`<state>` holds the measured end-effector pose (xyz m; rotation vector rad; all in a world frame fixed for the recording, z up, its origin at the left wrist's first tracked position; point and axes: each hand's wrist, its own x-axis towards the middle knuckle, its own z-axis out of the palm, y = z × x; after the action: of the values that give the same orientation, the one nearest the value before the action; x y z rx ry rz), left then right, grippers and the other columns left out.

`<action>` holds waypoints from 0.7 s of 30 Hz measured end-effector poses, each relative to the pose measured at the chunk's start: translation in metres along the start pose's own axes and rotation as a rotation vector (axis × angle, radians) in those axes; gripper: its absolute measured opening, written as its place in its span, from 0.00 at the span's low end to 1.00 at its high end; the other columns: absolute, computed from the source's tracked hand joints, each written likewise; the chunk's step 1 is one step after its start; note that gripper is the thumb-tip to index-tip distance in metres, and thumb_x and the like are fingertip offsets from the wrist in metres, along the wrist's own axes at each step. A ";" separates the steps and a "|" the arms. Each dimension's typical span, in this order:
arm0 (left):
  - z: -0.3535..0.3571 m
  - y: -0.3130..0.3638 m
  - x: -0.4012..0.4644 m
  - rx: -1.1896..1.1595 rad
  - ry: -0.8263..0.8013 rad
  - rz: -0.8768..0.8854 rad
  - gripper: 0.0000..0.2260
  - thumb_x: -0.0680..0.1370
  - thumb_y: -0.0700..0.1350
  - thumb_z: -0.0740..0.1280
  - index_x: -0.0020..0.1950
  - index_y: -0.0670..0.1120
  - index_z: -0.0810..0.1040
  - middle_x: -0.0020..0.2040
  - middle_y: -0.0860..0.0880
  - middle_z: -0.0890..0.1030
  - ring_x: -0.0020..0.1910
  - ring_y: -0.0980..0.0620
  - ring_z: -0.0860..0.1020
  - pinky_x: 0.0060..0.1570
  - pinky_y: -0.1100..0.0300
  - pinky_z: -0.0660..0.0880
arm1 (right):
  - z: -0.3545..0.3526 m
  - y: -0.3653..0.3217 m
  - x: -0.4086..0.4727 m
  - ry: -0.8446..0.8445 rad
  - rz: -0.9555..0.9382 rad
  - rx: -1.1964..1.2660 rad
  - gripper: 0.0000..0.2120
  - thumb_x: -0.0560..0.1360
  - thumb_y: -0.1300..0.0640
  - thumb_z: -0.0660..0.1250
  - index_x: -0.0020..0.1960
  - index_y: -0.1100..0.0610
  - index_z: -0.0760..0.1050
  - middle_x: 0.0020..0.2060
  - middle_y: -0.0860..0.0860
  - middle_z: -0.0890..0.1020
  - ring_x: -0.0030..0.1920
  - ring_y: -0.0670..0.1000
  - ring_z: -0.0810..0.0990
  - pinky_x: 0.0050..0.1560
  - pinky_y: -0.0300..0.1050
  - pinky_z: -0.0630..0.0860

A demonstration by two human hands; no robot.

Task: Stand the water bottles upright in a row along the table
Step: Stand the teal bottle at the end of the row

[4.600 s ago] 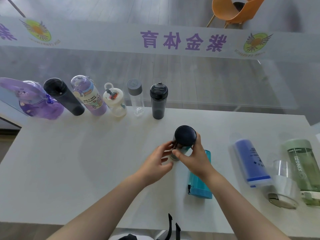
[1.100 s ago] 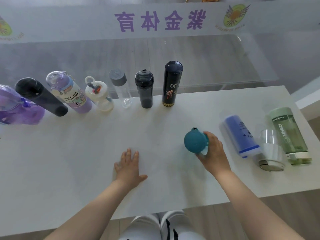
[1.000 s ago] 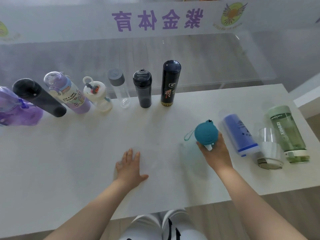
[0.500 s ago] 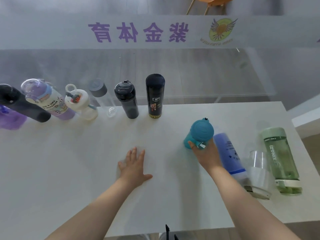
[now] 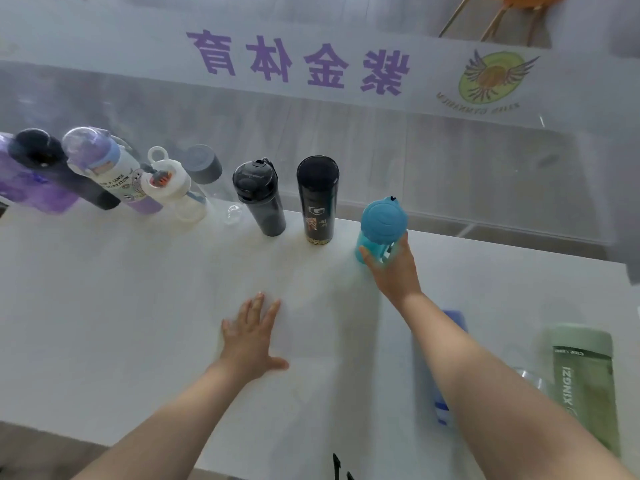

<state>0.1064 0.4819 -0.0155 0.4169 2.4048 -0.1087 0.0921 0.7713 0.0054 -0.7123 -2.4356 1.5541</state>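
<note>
My right hand [image 5: 393, 268] grips a teal bottle [image 5: 381, 223], upright at the right end of a row along the table's far edge. Left of it stand a tall black bottle [image 5: 318, 199], a dark grey bottle [image 5: 260, 197], a clear bottle with a grey cap [image 5: 204, 168], a white bottle with a loop [image 5: 169, 185], a lilac bottle [image 5: 104, 168], a black one [image 5: 45, 157] and a purple one [image 5: 20, 188]. My left hand [image 5: 251, 336] lies flat on the white table [image 5: 121, 306], fingers spread. A blue bottle [image 5: 446, 368], partly behind my right arm, and a green bottle [image 5: 581, 382] lie on their sides at right.
A glass partition [image 5: 415, 150] with purple lettering runs just behind the table's far edge. A clear bottle [image 5: 530, 377] lies between the blue and green ones, mostly hidden. An orange chair [image 5: 502, 8] stands beyond the glass.
My right hand has carried the teal bottle from the table's middle right up to the far edge, beside the tall black bottle. My left hand has stayed flat on the table.
</note>
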 end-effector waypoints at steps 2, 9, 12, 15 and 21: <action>0.001 0.000 0.001 0.008 -0.002 -0.004 0.55 0.66 0.68 0.70 0.77 0.56 0.34 0.78 0.49 0.32 0.78 0.45 0.36 0.72 0.37 0.52 | 0.005 -0.003 0.013 -0.016 -0.021 -0.004 0.33 0.71 0.53 0.73 0.70 0.53 0.61 0.62 0.50 0.74 0.59 0.50 0.74 0.60 0.45 0.73; -0.002 0.003 0.006 -0.003 -0.075 -0.031 0.56 0.66 0.66 0.72 0.77 0.55 0.33 0.77 0.48 0.29 0.77 0.44 0.33 0.72 0.34 0.48 | 0.019 -0.010 0.036 -0.050 -0.024 0.005 0.33 0.72 0.52 0.72 0.71 0.51 0.59 0.63 0.49 0.72 0.59 0.47 0.72 0.60 0.41 0.70; -0.002 0.003 0.007 -0.014 -0.093 -0.030 0.56 0.67 0.66 0.72 0.76 0.55 0.31 0.76 0.48 0.28 0.76 0.44 0.32 0.72 0.33 0.46 | 0.021 -0.011 0.037 -0.036 -0.019 -0.002 0.33 0.72 0.53 0.72 0.71 0.52 0.59 0.63 0.49 0.72 0.59 0.46 0.71 0.59 0.39 0.68; -0.002 0.003 0.007 -0.032 -0.100 -0.023 0.56 0.67 0.65 0.72 0.76 0.55 0.31 0.76 0.48 0.27 0.76 0.44 0.31 0.71 0.33 0.45 | 0.021 -0.012 0.036 -0.030 -0.011 -0.020 0.33 0.73 0.54 0.72 0.71 0.53 0.59 0.63 0.49 0.72 0.57 0.45 0.70 0.58 0.37 0.67; -0.003 0.002 0.006 -0.042 -0.106 -0.013 0.57 0.67 0.64 0.72 0.76 0.55 0.31 0.76 0.48 0.27 0.76 0.44 0.31 0.71 0.32 0.44 | 0.020 -0.011 0.029 -0.042 0.048 -0.112 0.42 0.69 0.50 0.75 0.74 0.55 0.54 0.69 0.51 0.68 0.67 0.50 0.68 0.67 0.47 0.66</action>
<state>0.1011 0.4857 -0.0167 0.3667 2.3019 -0.0844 0.0562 0.7649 0.0026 -0.7700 -2.5718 1.4727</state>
